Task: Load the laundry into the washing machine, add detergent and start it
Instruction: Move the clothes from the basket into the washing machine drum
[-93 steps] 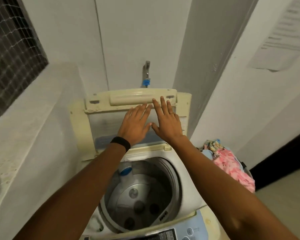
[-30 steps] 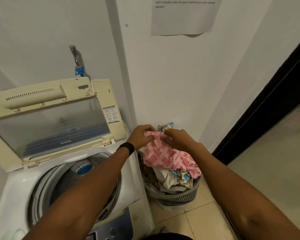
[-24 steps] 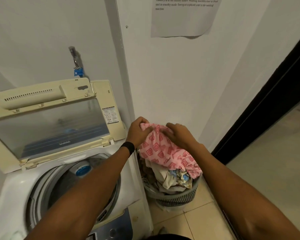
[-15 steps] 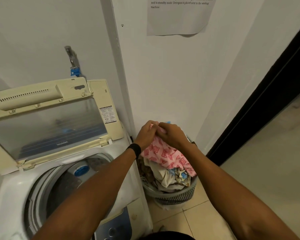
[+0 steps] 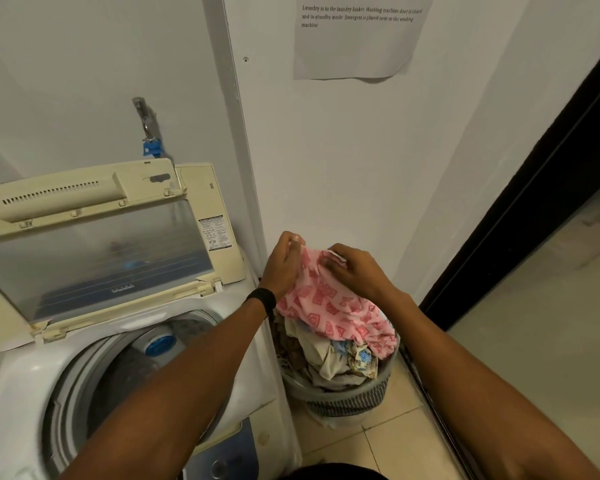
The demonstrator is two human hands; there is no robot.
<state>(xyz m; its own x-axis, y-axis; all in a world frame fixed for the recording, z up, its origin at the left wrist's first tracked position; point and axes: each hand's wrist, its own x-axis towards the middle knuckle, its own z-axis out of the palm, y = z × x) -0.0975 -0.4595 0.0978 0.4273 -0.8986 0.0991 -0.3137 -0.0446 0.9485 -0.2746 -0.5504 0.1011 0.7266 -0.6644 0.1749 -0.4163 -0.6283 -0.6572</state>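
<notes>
A person's left hand (image 5: 284, 266) and right hand (image 5: 355, 273) grip a pink garment (image 5: 329, 313), fingers curled round its top edge. It hangs below them over the full laundry basket (image 5: 347, 400). Left of the fingers, the washing machine (image 5: 18, 386) stands open, its drum seemingly empty; loading, detergent and starting remain.

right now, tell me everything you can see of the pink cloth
The pink cloth is thin, soft-looking fabric, pale pink with a repeating darker pink squarish print. It is crumpled: its upper edge is bunched and lifted, the rest drapes over the other laundry heaped in the grey basket. The left hand grips its upper left part, the right hand pinches its upper right.
</notes>
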